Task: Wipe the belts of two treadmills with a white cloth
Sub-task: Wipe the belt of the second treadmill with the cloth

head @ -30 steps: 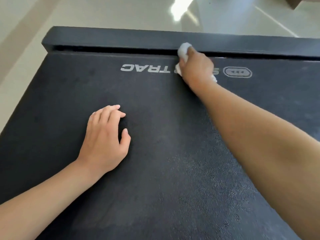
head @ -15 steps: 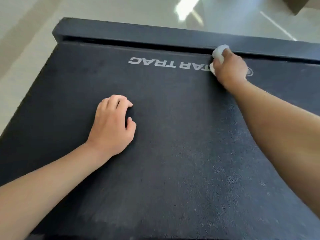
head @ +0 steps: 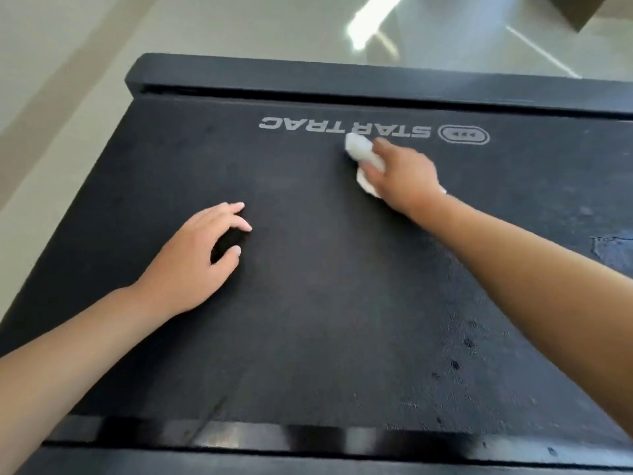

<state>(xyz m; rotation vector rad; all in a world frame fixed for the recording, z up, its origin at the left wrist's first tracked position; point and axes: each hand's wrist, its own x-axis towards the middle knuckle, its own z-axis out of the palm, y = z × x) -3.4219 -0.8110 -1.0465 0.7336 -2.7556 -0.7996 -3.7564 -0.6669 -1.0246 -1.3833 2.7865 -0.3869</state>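
A black treadmill belt (head: 308, 303) fills most of the view, with grey STAR TRAC lettering (head: 342, 126) near its far end. My right hand (head: 402, 176) presses a crumpled white cloth (head: 361, 152) onto the belt just below the lettering; the cloth sticks out ahead of and under the fingers. My left hand (head: 198, 258) rests on the belt left of centre, fingers arched and apart, holding nothing. Damp dark spots (head: 459, 354) mark the belt's right side.
A black end cap (head: 342, 82) crosses the far end of the belt, and a glossy black rail (head: 274, 440) runs along the near edge. Pale shiny floor (head: 239, 25) lies beyond, with a brown object (head: 582, 8) at the top right corner.
My right hand has swept the cloth from the far edge, first rightward, then back left and toward me, below the lettering. The left hand stays planted while the view shifts back.
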